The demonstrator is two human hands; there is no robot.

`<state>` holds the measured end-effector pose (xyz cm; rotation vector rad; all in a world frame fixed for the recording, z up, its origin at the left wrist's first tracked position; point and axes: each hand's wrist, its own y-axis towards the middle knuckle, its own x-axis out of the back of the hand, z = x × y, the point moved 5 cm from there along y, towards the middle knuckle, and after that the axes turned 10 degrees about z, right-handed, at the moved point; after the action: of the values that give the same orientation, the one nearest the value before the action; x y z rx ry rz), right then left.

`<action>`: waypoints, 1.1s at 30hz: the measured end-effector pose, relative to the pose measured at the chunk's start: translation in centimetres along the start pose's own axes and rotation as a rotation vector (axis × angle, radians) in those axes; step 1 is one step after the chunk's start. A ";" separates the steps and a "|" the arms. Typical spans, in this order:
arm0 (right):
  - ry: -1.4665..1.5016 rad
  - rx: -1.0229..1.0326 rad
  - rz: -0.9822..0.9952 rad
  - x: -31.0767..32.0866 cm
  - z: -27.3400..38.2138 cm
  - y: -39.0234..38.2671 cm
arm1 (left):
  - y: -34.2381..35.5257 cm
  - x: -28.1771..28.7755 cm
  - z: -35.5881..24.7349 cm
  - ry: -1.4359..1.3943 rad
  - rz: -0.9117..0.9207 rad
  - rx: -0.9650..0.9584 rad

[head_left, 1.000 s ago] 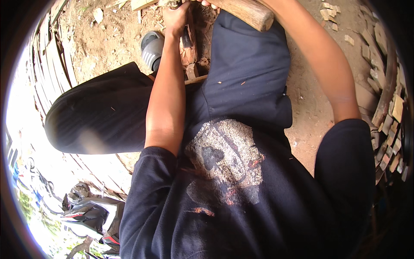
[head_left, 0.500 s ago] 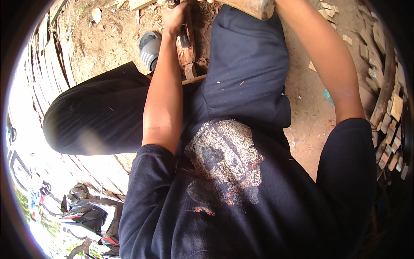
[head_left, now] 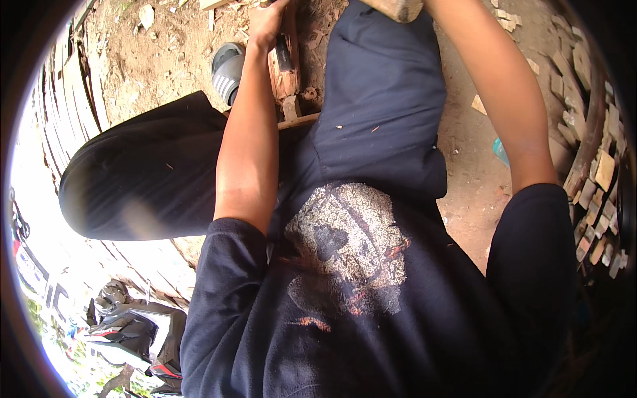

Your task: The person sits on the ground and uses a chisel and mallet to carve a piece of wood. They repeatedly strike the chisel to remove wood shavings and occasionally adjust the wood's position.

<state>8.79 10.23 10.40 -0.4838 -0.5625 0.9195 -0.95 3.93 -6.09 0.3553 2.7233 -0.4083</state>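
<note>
My left hand point(head_left: 265, 25) is at the top edge, its fingers curled closed over a dark thing that the frame cuts off. Beside its wrist lies a reddish piece of wood point(head_left: 286, 81) with a dark narrow bar point(head_left: 283, 53) along it. My right forearm point(head_left: 494, 73) leaves the picture at the top, so the right hand is out of sight. Next to that forearm, the rounded end of a thick wooden block point(head_left: 403, 9), like a mallet head, hangs over my knee.
A grey sandal point(head_left: 227, 69) with white stripes is left of my left forearm. Wood chips lie on the dirt ground point(head_left: 166, 73). Stacked wood offcuts point(head_left: 602, 172) line the right side, planks point(head_left: 79, 86) the left. A motorbike point(head_left: 136, 338) stands at the lower left.
The wooden block has shifted slightly up and left, further out of the frame. Right-hand fingertips seen at the top edge before are gone. My left hand keeps its closed grip.
</note>
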 end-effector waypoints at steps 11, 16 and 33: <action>-0.067 -0.053 0.065 -1.4 0.2 -1.0 | 0.2 -0.3 0.8 -0.213 0.099 -0.094; -0.068 0.123 -0.213 -0.6 -0.6 -0.1 | 0.4 2.1 2.6 0.123 -0.050 0.216; -0.550 -0.025 0.038 -0.5 0.2 0.4 | -0.6 -0.8 0.5 -0.099 0.030 -0.001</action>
<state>8.15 10.06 10.18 -0.2587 -1.0666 1.0880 -0.28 3.06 -6.05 0.3659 2.6190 -0.4055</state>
